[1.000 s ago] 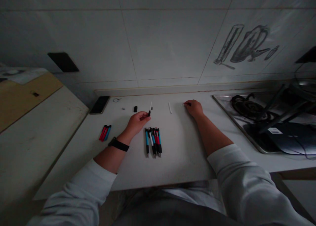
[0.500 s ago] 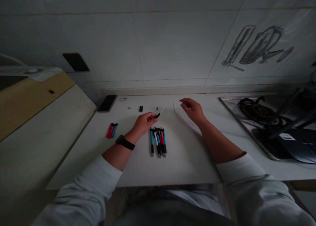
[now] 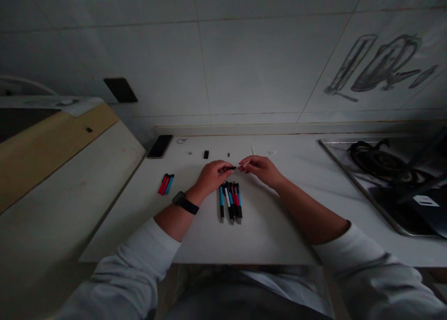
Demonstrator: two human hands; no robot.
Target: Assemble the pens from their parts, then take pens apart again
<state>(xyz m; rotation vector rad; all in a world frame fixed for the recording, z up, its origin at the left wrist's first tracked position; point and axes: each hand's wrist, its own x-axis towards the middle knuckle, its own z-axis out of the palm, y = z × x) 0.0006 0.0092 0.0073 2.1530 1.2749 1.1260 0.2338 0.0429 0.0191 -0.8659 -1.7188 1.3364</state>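
Observation:
Over the white counter, my left hand pinches a small black pen piece. Fingers of my right hand close on a thin white refill whose end is at the black piece. Just in front of my hands lies a bunch of blue, white and red pens with black grips. Beyond them on the counter are a white refill, a tiny dark piece, two short black pieces and small clear bits.
Red and blue pen barrels lie to the left. At the back left are a phone, a thin ring and small shiny bits. A gas stove with a metal rim borders the counter's right side.
My right hand has come left and down from beside the white refill on the counter to meet my left hand, and now grips the refill there. The view has shifted slightly.

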